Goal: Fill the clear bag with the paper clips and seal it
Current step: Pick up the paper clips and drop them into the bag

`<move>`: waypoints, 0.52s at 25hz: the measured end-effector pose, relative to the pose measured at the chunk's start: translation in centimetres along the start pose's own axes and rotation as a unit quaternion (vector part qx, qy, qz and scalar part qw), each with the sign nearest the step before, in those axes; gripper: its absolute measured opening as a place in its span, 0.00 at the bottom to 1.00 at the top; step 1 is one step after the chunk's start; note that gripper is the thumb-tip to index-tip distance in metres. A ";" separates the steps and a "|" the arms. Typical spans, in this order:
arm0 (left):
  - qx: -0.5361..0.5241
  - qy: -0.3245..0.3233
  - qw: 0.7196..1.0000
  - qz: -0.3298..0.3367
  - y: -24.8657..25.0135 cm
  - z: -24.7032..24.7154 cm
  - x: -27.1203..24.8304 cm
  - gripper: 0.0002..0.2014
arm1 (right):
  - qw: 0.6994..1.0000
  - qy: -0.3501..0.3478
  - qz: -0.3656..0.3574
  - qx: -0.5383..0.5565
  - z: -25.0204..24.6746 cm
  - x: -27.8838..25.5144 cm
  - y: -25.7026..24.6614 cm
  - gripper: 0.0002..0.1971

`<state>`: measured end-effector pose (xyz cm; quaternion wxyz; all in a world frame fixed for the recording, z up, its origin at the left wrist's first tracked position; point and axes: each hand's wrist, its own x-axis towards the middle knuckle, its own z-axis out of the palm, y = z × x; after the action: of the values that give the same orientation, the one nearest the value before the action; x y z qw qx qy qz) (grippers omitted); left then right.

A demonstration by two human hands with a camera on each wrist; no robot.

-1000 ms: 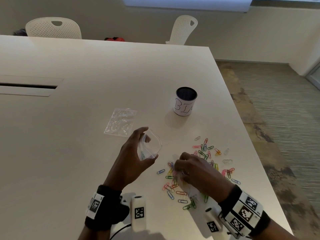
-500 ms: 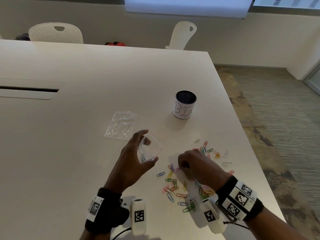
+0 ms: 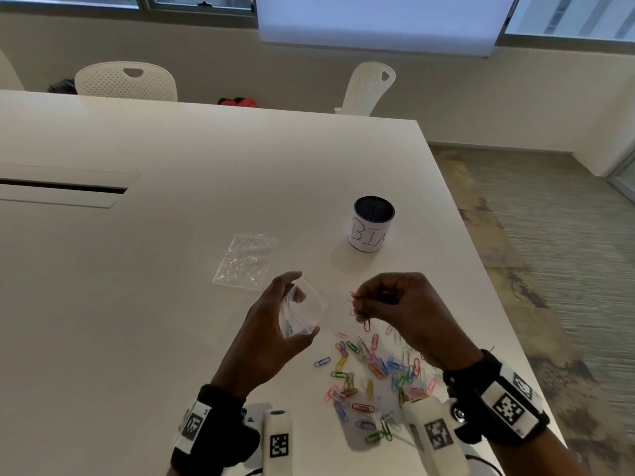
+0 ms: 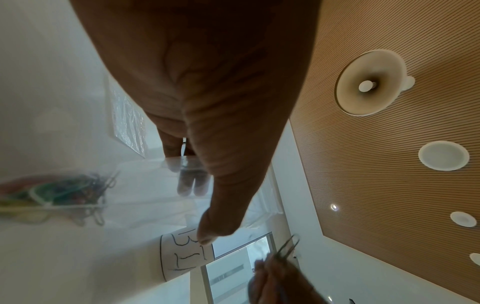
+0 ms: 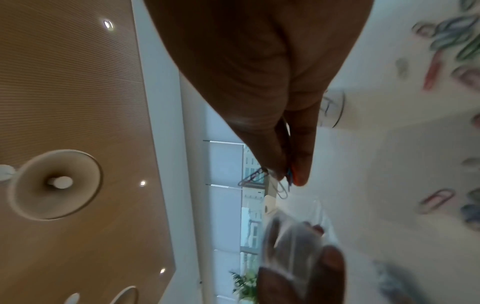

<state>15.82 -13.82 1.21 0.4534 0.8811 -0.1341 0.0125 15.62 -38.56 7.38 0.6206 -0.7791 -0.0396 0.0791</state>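
Observation:
My left hand [image 3: 303, 304] holds a small clear bag [image 3: 311, 316] above the table, its mouth spread wide and facing right. A few coloured clips [image 4: 54, 190] lie in the bag's bottom. Just right of that mouth, my right hand [image 3: 359, 302] pinches several paper clips [image 3: 366, 325] that dangle from the fingertips [image 5: 301, 174]. In the right wrist view the bag [image 5: 293, 236] sits a little beyond them. The loose pile of coloured paper clips [image 3: 374, 372] lies on the white table [image 3: 137, 304] below my right wrist.
A flat stack of spare clear bags [image 3: 245, 261] lies beyond my left hand. A white cup marked BIN [image 3: 372, 225] stands further back to the right. The table's right edge [image 3: 488, 280] runs close to the pile. Two white chairs [image 3: 127, 80] stand at the far side.
My right hand has risen off the clip pile with several clips pinched and moved up toward the bag's mouth. The left hand has kept the bag in about the same place.

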 end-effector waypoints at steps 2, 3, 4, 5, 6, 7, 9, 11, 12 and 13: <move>0.002 -0.001 1.000 -0.002 0.1 0.0 0.0 0.44 | 0.999 0.012 -0.030 0.025 1.2 0.1 -1.7 0.04; 0.002 -0.001 1.000 -0.003 0.2 0.0 0.0 0.44 | 0.998 0.019 -0.048 0.032 1.9 0.3 -2.3 0.04; 0.001 -0.001 1.000 -0.002 0.3 -0.1 0.0 0.44 | 0.997 0.028 -0.069 0.029 2.7 0.5 -2.6 0.04; 0.001 0.000 1.000 0.001 0.3 -0.1 0.0 0.43 | 0.995 0.038 -0.094 0.010 3.5 0.7 -2.7 0.04; 0.001 0.001 1.000 0.003 0.4 -0.1 -0.1 0.43 | 0.991 0.048 -0.119 -0.021 4.2 1.0 -2.6 0.04; 0.002 0.002 1.000 0.004 0.5 -0.2 0.0 0.42 | 0.987 0.054 -0.142 -0.058 4.8 1.3 -2.4 0.04; 0.002 0.000 1.000 -0.003 0.8 -0.3 0.0 0.42 | 0.975 0.053 -0.176 -0.124 5.6 1.6 -1.9 0.05; 0.003 -0.006 1.000 -0.015 1.0 -0.4 0.0 0.43 | 0.963 0.046 -0.198 -0.176 6.0 1.8 -1.6 0.06; 0.005 -0.008 1.000 -0.017 1.0 -0.5 0.0 0.43 | 0.960 0.041 -0.202 -0.191 6.0 1.8 -1.6 0.07; 0.006 -0.007 1.000 -0.018 1.0 -0.5 0.0 0.43 | 0.958 0.038 -0.204 -0.198 5.9 1.7 -1.6 0.08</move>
<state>15.59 -13.96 2.28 0.4469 0.8863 -0.1217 -0.0011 16.38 -32.28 7.55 0.4575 -0.8643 -0.1892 -0.0886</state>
